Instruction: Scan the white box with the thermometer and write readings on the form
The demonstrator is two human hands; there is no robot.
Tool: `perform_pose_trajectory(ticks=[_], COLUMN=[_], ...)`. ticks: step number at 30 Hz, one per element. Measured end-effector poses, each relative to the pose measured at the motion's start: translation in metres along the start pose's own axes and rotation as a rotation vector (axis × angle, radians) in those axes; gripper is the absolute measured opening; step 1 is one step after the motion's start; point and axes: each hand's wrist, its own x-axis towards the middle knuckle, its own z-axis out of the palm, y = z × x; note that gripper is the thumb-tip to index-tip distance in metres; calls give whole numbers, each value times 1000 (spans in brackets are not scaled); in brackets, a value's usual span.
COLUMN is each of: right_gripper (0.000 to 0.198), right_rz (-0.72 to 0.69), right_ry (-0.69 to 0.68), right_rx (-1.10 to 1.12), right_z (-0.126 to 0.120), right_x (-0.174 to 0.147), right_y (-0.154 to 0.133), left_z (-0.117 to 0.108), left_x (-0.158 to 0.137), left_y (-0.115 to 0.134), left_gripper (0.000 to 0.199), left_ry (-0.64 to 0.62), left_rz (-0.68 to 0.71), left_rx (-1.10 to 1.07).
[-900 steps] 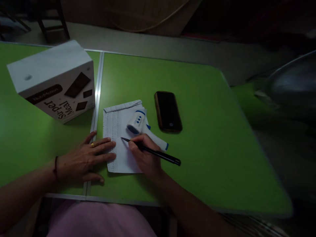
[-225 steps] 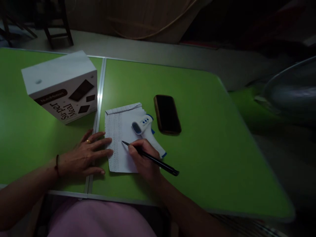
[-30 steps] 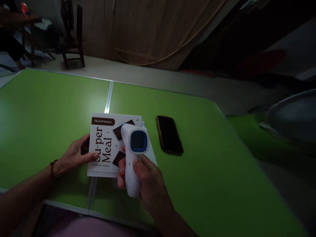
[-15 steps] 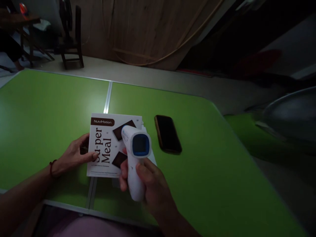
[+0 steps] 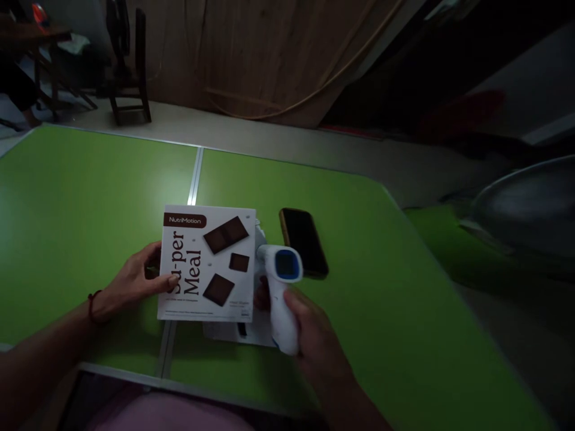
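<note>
A white box [image 5: 224,263] printed "NutriMotion Su-per Meal" with brown bars faces up at the table's centre. My left hand [image 5: 141,278] grips its left edge, thumb on the front and the other fingers partly hidden behind. In my right hand [image 5: 309,317] is a white infrared thermometer [image 5: 281,305] with a blue-framed screen, held by its handle just right of the box. Its screen shows no reading I can make out. Under the box lies a flat white item [image 5: 258,335], mostly covered. Behind the thermometer lies a dark smartphone [image 5: 305,233] in a brown case.
Everything rests on a green folding table [image 5: 386,335] with a metal seam down its middle. A dark chair [image 5: 130,90] stands beyond the far edge. At the far left are a wooden table [image 5: 33,36] and part of a person's leg [image 5: 20,90].
My right hand has moved right with the thermometer, from over the box's front to beside it. The bar pictures are now uncovered. My left hand and the box have barely moved.
</note>
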Motion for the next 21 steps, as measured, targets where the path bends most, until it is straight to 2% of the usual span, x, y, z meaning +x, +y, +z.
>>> perform_pose_trajectory(ticks=[2,4,8,12,16,18,21], right_gripper=[51,58,65,58,55,52,37], right_rz=[-18,-92,-301,-517,-663,-758,-947], right_ry=[2,24,190,299,361,397,412], right_rx=[-190,-355,-727,-991,-1122,-1123,-1056], right_z=[-7,-13,-18,-16,-13,-12,-7], right_x=[10,21,36,37,34,31,21], right_y=[1,3,17,33,37,34,22], left_z=[0,-1,-4,-11,-27,-35,-43], left_x=[0,0,-1,-1,-2,-3,-3], left_y=[0,1,3,10,15,14,12], left_gripper=[63,61,55,49,45,52,61], left_ry=[-4,-7,19,97,234,338,452], left_rz=[6,6,-14,-6,72,81,69], left_rx=[-2,-7,11,55,93,110,156])
